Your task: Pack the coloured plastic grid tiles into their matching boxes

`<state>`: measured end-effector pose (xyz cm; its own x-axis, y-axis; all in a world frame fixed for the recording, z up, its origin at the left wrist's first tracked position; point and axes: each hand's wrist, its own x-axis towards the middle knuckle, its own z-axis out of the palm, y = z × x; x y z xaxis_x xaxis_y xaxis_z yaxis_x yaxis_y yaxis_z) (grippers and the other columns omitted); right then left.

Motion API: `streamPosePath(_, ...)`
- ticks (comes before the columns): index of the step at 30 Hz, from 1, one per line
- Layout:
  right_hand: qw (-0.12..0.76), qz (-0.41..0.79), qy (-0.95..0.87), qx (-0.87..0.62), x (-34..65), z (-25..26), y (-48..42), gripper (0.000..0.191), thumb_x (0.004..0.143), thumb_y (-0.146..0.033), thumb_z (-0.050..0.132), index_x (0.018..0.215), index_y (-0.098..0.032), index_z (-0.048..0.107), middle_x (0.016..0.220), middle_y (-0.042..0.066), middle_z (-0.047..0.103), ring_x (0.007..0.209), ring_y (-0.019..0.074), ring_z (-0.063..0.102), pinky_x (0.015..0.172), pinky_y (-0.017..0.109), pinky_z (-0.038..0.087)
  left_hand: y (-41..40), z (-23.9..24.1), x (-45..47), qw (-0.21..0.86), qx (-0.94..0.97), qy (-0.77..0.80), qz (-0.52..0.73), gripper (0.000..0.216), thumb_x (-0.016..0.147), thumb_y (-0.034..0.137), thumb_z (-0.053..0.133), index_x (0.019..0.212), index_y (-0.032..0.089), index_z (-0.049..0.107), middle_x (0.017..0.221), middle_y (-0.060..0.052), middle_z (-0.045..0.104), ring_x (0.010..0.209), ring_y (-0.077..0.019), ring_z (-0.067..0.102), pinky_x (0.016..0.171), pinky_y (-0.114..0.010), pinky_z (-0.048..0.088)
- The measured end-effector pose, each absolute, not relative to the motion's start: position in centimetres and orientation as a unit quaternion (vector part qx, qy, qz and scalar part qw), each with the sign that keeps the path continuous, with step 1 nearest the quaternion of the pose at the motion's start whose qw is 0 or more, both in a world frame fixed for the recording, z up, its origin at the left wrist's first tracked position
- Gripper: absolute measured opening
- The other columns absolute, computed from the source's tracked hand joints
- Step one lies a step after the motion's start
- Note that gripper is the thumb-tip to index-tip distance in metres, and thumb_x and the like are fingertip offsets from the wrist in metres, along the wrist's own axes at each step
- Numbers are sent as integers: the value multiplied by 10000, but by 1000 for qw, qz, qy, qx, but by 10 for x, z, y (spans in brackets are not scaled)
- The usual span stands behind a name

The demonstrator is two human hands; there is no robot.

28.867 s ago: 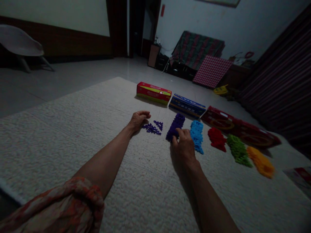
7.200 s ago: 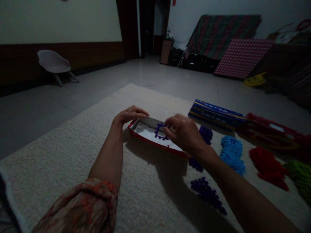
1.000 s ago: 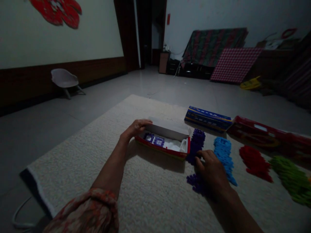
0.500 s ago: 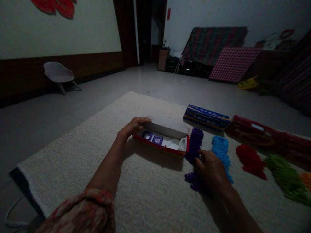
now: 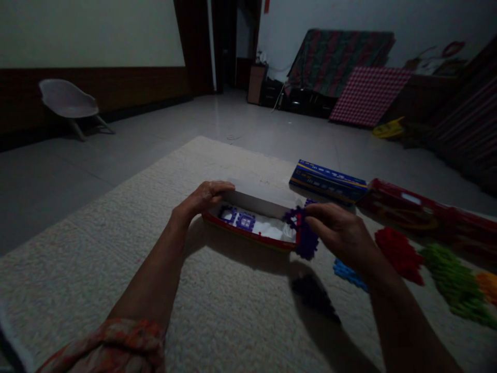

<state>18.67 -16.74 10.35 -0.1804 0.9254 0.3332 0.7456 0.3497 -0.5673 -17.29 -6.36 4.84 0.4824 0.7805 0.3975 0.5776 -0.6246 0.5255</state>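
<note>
Fingers (image 5: 315, 208) and thumb of the right hand (image 5: 345, 228) are pinched together on a purple toothed piece (image 5: 290, 213), holding it up at the right end of a long red box (image 5: 267, 241). Part of the piece overlaps the box's end wall in view; whether it touches that wall cannot be told. Left of this grip, inside the box, two more purple pieces, a round-holed one (image 5: 228, 214) and a square one (image 5: 246, 221), lie side by side on white lining (image 5: 272, 228). Farther left, the left hand (image 5: 204, 197) rests over the box's far left corner; its thumb is hidden, so how firmly it clasps cannot be told.

Just below the right-hand grip, a purple stack (image 5: 308, 243) lies on the rug (image 5: 233, 311) beside the box end. Nearer the person, a dark triangular cluster (image 5: 313, 295) sits in shadow. To the right of the grip, a blue pile (image 5: 349, 273) shows partly from under the right forearm, then come a red pile (image 5: 398, 254), a green pile (image 5: 456, 282) and an orange pile (image 5: 488, 285). Beyond the grip stands a blue box (image 5: 328, 182), with dark red packaging (image 5: 411, 210) to its right. Well apart, far left of both hands, a pale chair (image 5: 68, 98) stands on the tiles.
</note>
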Motion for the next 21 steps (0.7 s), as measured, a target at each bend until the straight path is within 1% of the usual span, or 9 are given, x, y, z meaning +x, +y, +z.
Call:
streamPosePath(2, 260, 148, -805, -512, 157, 107, -154, 200, 863, -213, 574, 965, -209, 746, 922, 74, 725, 856, 213, 686, 779, 343, 534, -65, 50, -172, 164, 844, 401, 317, 526, 736, 29, 516, 1132, 285, 750, 1255, -23, 737, 1206, -245, 667, 1095, -435, 506)
streamPosePath(5, 142, 152, -847, -490, 126, 101, -140, 216, 858, -90, 547, 846, -191, 738, 863, 81, 703, 807, 199, 668, 739, 321, 505, -64, 50, -172, 160, 845, 399, 319, 536, 720, 16, 527, 1124, 290, 749, 1248, -10, 740, 1189, -239, 674, 1079, -436, 523)
streamPosePath(8, 83, 147, -858, -485, 117, 92, -134, 270, 862, -30, 510, 802, -188, 721, 854, 80, 696, 795, 187, 652, 716, 301, 476, -63, 49, -172, 154, 846, 396, 321, 513, 727, 23, 524, 1119, 266, 748, 1235, -14, 746, 1170, -223, 684, 1068, -417, 531)
streamPosePath(11, 63, 131, -855, -497, 120, 88, -131, 289, 859, -14, 498, 786, -188, 717, 843, 88, 696, 778, 186, 640, 687, 294, 460, -63, 48, -172, 159, 847, 392, 321, 515, 732, 17, 528, 1114, 282, 749, 1233, -13, 745, 1171, -214, 682, 1073, -394, 525)
streamPosePath(16, 27, 90, -848, -521, 121, 87, -130, 275, 880, -44, 487, 758, -179, 692, 820, 112, 675, 703, 188, 610, 623, 302, 428, -63, 49, -172, 164, 847, 396, 315, 495, 742, 44, 525, 1119, 279, 744, 1240, -34, 739, 1192, -232, 667, 1085, -408, 508)
streamPosePath(18, 46, 70, -843, -532, 122, 88, -133, 255, 893, -62, 485, 800, -178, 692, 850, 115, 670, 703, 184, 610, 619, 297, 428, -63, 49, -172, 165, 845, 401, 313, 481, 747, 58, 526, 1116, 278, 743, 1239, -36, 741, 1191, -232, 667, 1085, -415, 505)
streamPosePath(21, 112, 58, -836, -534, 132, 94, -144, 227, 914, -92, 494, 923, -170, 707, 907, 111, 672, 771, 193, 637, 678, 299, 459, -63, 49, -172, 165, 844, 407, 308, 471, 746, 74, 527, 1118, 269, 742, 1256, -40, 736, 1194, -230, 664, 1086, -421, 502)
